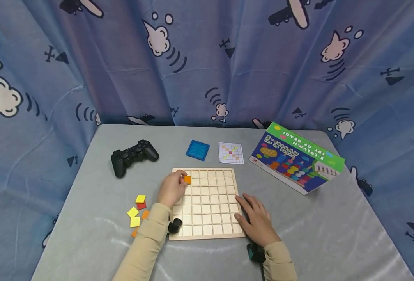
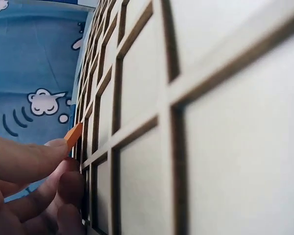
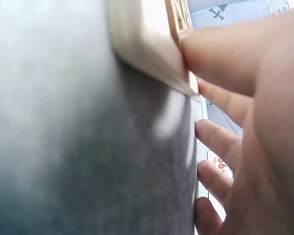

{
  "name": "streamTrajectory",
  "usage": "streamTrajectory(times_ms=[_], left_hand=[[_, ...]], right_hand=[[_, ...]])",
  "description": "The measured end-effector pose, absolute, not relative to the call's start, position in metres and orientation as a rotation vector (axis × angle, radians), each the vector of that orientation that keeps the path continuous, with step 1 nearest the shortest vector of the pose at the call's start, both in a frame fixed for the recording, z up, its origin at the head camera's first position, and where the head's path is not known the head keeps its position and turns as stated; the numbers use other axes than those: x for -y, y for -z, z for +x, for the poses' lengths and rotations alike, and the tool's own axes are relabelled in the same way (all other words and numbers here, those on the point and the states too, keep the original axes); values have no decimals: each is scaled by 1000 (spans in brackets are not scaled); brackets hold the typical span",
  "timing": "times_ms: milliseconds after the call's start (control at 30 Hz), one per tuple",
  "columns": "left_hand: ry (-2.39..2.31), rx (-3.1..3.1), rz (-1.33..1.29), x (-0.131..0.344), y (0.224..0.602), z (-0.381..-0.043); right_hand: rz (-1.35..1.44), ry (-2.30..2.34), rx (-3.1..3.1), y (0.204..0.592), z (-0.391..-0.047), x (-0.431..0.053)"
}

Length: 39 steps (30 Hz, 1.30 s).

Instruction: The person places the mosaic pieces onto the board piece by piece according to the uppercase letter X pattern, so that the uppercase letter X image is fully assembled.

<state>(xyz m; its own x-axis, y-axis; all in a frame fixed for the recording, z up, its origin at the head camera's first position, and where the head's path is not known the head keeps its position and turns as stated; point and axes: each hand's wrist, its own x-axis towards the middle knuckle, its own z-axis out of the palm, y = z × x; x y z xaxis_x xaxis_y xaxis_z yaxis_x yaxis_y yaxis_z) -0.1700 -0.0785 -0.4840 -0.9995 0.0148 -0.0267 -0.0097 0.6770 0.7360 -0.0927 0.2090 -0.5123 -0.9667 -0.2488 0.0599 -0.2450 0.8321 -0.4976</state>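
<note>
At 11 o'clock on the gridded wooden board [image 1: 205,199], the left grip [image 1: 173,188] pinches a square orange tile [image 1: 188,180]; the right hand [image 1: 257,220], fingers spread, touches the board at 3 o'clock.

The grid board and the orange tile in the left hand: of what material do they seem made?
Grid board: probably wood, matt and pale; the left wrist view shows darker brown sides on its strips, like cut wood. Orange tile: smooth-looking, perhaps painted wood or plastic; its even colour leaves this open.
</note>
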Motion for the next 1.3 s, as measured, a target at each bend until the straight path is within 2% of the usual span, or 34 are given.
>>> streamTrajectory(times_ms=[633,967,1100,1300], left_hand=[[-1112,-2900,33,77,485,-169],[-1207,-2853,29,80,485,-166],[-1331,-2825,-5,94,478,-152],[-1350,-2847,-113,133,465,-108]], right_hand=[[-386,816,-2999,517,-95,-208],[-374,832,-2987,516,-95,-209],[-374,836,-2981,516,-95,-209],[-379,803,-2951,513,-95,-209]])
